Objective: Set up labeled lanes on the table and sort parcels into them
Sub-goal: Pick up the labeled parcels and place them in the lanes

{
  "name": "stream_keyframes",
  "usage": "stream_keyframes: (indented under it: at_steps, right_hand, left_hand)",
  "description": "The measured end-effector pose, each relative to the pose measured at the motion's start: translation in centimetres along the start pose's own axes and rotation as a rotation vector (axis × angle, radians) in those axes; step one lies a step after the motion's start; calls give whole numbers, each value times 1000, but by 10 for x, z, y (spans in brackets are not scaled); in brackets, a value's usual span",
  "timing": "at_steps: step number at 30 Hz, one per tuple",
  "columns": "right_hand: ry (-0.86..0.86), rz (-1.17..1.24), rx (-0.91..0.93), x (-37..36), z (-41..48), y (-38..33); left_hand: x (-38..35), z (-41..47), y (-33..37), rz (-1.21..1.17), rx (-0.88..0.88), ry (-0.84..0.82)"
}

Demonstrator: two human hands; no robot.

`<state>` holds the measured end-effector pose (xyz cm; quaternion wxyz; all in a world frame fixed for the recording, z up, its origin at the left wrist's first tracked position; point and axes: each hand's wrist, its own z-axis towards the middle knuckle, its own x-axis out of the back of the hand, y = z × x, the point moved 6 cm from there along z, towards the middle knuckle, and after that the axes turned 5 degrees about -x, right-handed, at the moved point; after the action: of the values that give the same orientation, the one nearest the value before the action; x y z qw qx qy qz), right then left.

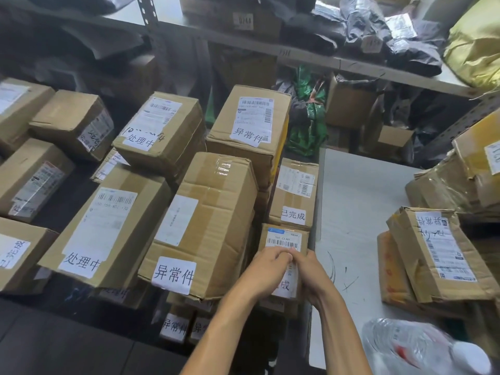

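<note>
The grip of both hands is closed on one small parcel [284, 239]. The left hand [266, 270] lies over its top with bent fingers, and the right hand [308, 272] curls round its right near edge. The fingertips of the two hands meet just below the barcode label. A white slip [284, 286] on the parcel shows between the wrists, with only the character 成 legible.

The parcel sits on other cartons, just beside the left edge of the white worktop [351, 198]. Just beyond it lies a carton marked 已完成 [293, 193]. Touching it on the left is a large carton marked 异常件 [205, 217], and farther left lies a carton marked 处理中 [108, 231]. On the right of the worktop rest torn cartons [438, 253]. A clear plastic bag [414, 347] lies at the near right.
</note>
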<state>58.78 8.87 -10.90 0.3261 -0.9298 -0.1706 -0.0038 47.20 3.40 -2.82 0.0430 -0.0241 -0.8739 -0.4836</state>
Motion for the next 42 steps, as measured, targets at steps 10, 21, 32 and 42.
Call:
stream_keyframes:
  at_steps: [10,21,32,42]
  right_hand:
    - [91,-74,175,0,-35,-22]
    - [20,30,536,4,-132,-49]
    - [-230,68,1060,-107,-288,-141]
    - [-572,19,1104,-359,-365,-138]
  left_hand:
    - [-1,-9,1,-13,-23,87]
    - [-1,-68,25,-202,-202,272]
    - [124,-207,98,-287,-790,350]
    - [366,-349,-15,-372,-769,790]
